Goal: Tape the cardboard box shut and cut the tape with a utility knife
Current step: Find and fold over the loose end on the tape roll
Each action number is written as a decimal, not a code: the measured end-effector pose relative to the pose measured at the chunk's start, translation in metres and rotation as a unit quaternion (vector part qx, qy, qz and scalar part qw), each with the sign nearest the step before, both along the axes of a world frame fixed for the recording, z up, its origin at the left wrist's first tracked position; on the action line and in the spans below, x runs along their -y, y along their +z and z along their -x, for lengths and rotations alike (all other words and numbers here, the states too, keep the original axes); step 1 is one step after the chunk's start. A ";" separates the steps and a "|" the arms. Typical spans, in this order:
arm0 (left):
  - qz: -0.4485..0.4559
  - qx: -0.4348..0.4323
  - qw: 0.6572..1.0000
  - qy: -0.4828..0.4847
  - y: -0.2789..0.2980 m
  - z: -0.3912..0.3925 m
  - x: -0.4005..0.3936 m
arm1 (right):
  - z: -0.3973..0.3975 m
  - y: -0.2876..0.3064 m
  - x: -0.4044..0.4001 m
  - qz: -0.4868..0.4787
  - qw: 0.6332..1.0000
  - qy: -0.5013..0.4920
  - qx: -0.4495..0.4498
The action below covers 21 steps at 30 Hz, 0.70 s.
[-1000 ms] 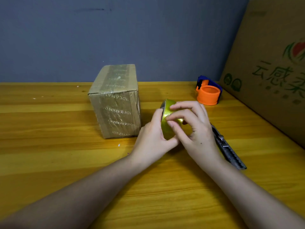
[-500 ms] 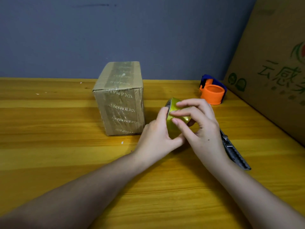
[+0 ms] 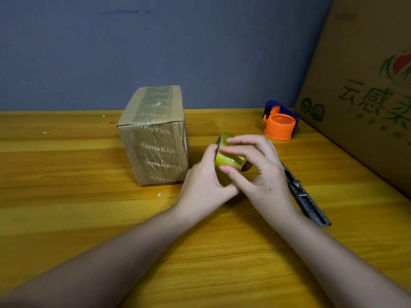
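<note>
Both hands still on the tape roll (image 3: 228,157), same as a second ago. My left hand (image 3: 205,185) cups its left side, thumb on the rim. My right hand (image 3: 258,172) is curled over the top, fingertips (image 3: 223,168) pressing on the tape face; they've slid slightly lower on the roll. Tape end: can't make it out. Roll mostly hidden by my hands. Cardboard box (image 3: 155,138) stands just left of the roll, apart, already wrapped in printed tape. Utility knife (image 3: 304,196) lies on the table (image 3: 66,207) right of my right hand, its tip behind the hand. Orange dispenser (image 3: 280,124) unmoved, far right. Large carton (image 3: 367,96) cut off by the frame.
</note>
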State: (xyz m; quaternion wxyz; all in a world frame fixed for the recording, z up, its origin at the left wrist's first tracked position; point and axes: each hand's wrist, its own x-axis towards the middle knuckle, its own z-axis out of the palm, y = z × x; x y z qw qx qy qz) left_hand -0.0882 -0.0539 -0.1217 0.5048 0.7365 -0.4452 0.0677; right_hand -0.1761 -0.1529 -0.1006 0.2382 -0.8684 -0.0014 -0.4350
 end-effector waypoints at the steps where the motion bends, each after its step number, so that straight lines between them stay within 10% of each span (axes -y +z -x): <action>1: 0.000 0.001 1.000 0.002 0.000 0.000 0.000 | 0.000 0.000 0.000 0.003 1.000 -0.002 0.000; 21: -0.022 -0.002 1.000 0.001 0.003 0.001 -0.002 | 0.001 0.000 -0.002 -0.006 1.000 -0.015 -0.004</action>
